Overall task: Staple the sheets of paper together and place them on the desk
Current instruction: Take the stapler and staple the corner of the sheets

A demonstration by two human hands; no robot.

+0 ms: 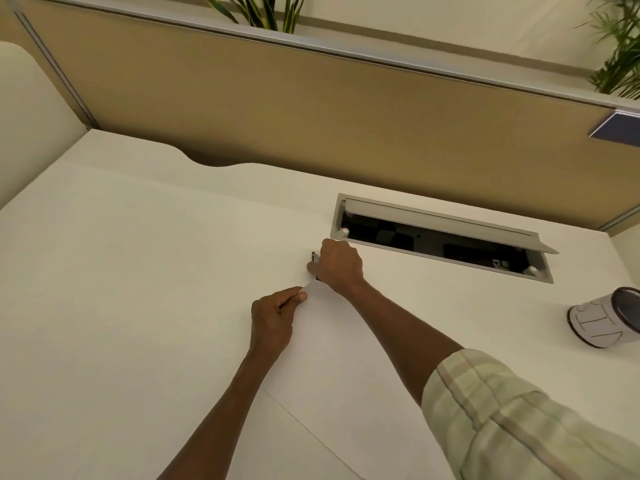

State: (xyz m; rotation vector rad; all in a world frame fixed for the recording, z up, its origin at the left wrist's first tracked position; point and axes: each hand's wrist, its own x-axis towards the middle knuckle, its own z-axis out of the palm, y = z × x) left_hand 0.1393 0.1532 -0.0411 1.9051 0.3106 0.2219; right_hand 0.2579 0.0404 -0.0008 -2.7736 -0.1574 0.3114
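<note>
my right hand (339,263) closed over stapler (315,258) at far corner of sheets (329,341), long axis running away from me; left hand (273,320) pinches sheet edge; cable tray (440,237) lid open.

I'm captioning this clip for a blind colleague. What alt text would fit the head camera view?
Two bare hands work at the top corner of white sheets of paper on a white desk: the left hand pinches the corner while the right hand closes over a small stapler. An open cable tray and a tipped cup lie to the right.
</note>
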